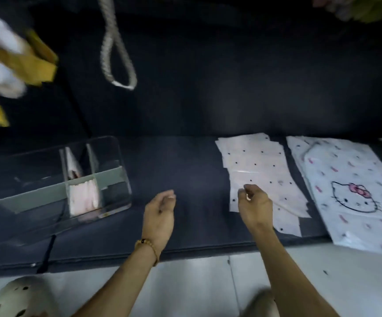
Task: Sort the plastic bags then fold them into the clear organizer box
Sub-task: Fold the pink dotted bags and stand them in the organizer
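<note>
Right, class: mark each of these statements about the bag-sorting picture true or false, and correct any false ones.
1. The clear plastic organizer box sits left of both hands. True.
2. The clear box is empty. False: a folded pale pink bag stands in a middle compartment.
3. The right hand is over the white black-dotted plastic bags. True.
4. The left hand holds a bag. False: it holds nothing, fingers loosely curled.
5. The large white cat-face bag lies between the box and the dotted bags. False: it lies right of the dotted bags.
</note>
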Action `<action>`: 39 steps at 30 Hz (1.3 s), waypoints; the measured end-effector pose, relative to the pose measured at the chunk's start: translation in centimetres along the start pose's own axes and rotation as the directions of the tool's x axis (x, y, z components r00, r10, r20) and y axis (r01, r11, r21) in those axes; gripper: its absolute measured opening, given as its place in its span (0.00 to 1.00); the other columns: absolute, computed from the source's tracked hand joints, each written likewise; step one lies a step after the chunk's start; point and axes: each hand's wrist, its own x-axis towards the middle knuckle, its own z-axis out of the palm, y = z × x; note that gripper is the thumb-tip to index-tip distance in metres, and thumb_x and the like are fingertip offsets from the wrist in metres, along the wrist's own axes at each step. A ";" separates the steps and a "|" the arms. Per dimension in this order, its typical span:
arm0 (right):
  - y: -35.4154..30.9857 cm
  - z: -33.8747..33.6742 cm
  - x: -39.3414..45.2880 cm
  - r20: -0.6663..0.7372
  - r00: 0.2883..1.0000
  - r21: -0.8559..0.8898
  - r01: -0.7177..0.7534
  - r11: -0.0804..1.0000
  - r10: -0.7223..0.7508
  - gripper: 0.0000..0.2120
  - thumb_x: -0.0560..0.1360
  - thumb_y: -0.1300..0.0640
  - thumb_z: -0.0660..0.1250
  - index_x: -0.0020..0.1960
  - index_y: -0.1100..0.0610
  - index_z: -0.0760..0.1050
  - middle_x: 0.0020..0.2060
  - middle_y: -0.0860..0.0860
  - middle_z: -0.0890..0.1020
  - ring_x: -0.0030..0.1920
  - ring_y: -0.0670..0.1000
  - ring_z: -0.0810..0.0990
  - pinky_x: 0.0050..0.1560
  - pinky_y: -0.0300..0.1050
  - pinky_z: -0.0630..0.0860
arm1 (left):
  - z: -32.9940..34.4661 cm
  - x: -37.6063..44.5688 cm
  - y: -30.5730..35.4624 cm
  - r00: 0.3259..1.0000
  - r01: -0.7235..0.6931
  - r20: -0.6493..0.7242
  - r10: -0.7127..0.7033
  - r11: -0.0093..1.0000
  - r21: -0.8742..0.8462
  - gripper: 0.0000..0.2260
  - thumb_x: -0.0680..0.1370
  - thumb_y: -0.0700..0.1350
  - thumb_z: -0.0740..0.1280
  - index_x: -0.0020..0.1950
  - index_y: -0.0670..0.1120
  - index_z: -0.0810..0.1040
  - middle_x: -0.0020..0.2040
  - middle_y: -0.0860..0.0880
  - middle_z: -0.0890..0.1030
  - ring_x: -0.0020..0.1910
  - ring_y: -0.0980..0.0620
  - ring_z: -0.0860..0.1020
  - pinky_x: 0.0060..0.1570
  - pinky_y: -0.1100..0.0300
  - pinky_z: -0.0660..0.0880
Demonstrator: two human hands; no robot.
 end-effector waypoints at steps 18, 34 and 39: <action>12.1 -7.1 8.1 0.146 0.946 -0.402 0.324 0.856 -0.289 0.12 0.77 0.62 0.60 0.55 0.57 0.81 0.54 0.53 0.83 0.54 0.59 0.78 0.52 0.50 0.75 | 19.1 6.4 -1.3 0.839 -0.486 0.544 0.022 0.479 0.731 0.30 0.76 0.52 0.67 0.76 0.51 0.59 0.73 0.49 0.63 0.71 0.48 0.62 0.69 0.52 0.61; 4.2 -1.8 -1.7 0.425 0.803 -0.153 0.518 0.842 -0.417 0.30 0.71 0.37 0.66 0.69 0.48 0.66 0.62 0.49 0.77 0.59 0.52 0.76 0.62 0.48 0.71 | 3.0 3.2 0.6 0.719 -0.690 0.685 0.118 0.241 0.683 0.08 0.80 0.43 0.58 0.50 0.49 0.76 0.48 0.53 0.79 0.48 0.51 0.75 0.47 0.57 0.70; 5.2 1.7 -5.1 0.607 0.647 -0.318 0.731 0.604 -0.462 0.28 0.76 0.48 0.64 0.73 0.47 0.61 0.67 0.47 0.73 0.66 0.51 0.71 0.66 0.46 0.63 | -1.5 2.5 0.2 0.774 -0.541 0.631 -0.063 0.452 0.709 0.11 0.80 0.43 0.58 0.40 0.54 0.70 0.37 0.57 0.74 0.40 0.52 0.73 0.37 0.61 0.67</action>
